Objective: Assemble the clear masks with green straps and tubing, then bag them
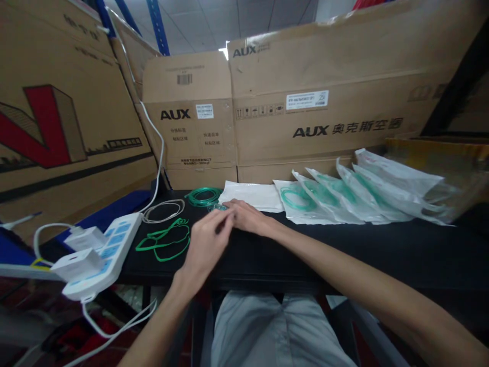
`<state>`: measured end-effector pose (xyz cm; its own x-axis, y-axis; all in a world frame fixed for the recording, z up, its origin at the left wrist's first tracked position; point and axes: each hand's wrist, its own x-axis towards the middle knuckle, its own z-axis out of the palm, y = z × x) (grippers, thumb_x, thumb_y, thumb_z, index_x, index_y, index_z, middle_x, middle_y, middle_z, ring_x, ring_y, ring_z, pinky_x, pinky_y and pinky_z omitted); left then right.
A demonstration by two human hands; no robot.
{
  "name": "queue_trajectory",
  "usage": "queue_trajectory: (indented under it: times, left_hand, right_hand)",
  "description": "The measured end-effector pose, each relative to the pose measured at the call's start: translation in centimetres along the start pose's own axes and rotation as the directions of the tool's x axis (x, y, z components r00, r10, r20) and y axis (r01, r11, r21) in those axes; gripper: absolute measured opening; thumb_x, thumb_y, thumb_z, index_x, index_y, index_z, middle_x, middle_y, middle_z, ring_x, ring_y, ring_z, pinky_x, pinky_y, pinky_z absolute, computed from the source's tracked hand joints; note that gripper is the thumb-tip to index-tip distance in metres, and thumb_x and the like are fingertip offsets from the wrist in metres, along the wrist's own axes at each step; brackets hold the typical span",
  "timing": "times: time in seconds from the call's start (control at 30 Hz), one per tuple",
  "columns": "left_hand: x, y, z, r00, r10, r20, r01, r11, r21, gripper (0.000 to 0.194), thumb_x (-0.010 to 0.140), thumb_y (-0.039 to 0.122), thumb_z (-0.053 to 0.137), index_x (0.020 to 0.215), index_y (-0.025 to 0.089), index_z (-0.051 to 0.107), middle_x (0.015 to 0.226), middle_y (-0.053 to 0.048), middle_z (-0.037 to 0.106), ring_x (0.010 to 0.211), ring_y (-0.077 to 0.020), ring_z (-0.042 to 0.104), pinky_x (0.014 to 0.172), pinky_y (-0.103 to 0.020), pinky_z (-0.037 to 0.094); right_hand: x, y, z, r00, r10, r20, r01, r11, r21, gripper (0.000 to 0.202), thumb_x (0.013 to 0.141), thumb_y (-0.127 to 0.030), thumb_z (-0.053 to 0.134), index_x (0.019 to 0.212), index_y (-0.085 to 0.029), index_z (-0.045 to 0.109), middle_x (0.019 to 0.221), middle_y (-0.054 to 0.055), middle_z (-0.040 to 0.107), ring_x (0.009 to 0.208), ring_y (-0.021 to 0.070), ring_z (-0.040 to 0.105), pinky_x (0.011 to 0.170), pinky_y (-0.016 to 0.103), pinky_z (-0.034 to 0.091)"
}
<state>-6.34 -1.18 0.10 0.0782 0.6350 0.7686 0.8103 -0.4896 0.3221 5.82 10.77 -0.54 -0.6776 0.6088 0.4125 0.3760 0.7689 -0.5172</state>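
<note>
Green tubing (206, 204) lies coiled on the black bench (305, 260), and from my remote station I note a small clear piece (217, 207) just beside it, at the fingertips. The left hand (206, 234) meets the right hand (246, 216) there; left fingers bend toward the thumb, right fingers are curled with tips hidden. I cannot tell whether either pinches the piece. In my judgement, good handling calls for light pressure, one hand steadying, and the green straps (179, 222) kept apart. A white pouch (250, 193) lies just behind the right hand.
</note>
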Motion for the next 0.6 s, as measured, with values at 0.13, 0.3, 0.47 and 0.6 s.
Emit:
queue_trajectory:
  times: [0.13,0.3,0.47,0.6]
  left_hand:
    - [1.6,-4.7,-1.0,0.961,-0.171,0.216,0.111,0.958,0.263,0.044,0.093,0.014,0.050,0.137,0.016,0.058,0.138,-0.012,0.064,0.130,-0.0266,0.058,0.111,-0.043,0.044]
    - [2.0,-7.2,-0.5,0.895,-0.224,0.386,0.106,0.946,0.305,0.054,0.089,0.006,0.050,0.141,0.018,0.055,0.141,-0.011,0.061,0.132,-0.0269,0.056,0.111,-0.039,0.043]
    - [1.7,-7.5,-0.4,0.882,-0.244,0.403,0.116,0.942,0.316,0.047,0.091,0.011,0.053,0.138,0.019,0.058,0.137,-0.012,0.064,0.130,-0.0283,0.058,0.109,-0.041,0.044]
    - [1.7,-7.7,-0.5,0.873,-0.241,0.424,0.117,0.947,0.298,0.042,0.094,0.016,0.052,0.135,0.018,0.061,0.137,-0.010,0.065,0.130,-0.0260,0.059,0.109,-0.038,0.043]
  right_hand:
    - [-0.2,1.1,1.2,1.000,0.012,-0.009,-0.012,1.000,0.028,0.025,0.089,-0.023,0.068,0.113,-0.019,0.067,0.104,0.010,0.073,0.100,0.0250,0.066,0.087,0.032,0.045]
    - [-1.3,1.3,1.1,0.999,0.029,-0.039,-0.026,0.997,0.068,0.027,0.088,-0.021,0.066,0.115,-0.021,0.067,0.105,0.008,0.074,0.100,0.0242,0.067,0.087,0.032,0.045]
    - [-1.8,1.2,1.4,0.984,0.131,-0.121,-0.117,0.986,0.116,0.026,0.090,-0.025,0.063,0.115,-0.020,0.066,0.104,0.009,0.074,0.097,0.0233,0.067,0.085,0.033,0.046]
    - [-2.2,0.8,0.9,0.954,0.227,-0.196,-0.199,0.968,0.153,0.025,0.088,-0.029,0.064,0.111,-0.020,0.065,0.095,0.006,0.074,0.085,0.0212,0.066,0.077,0.031,0.046]
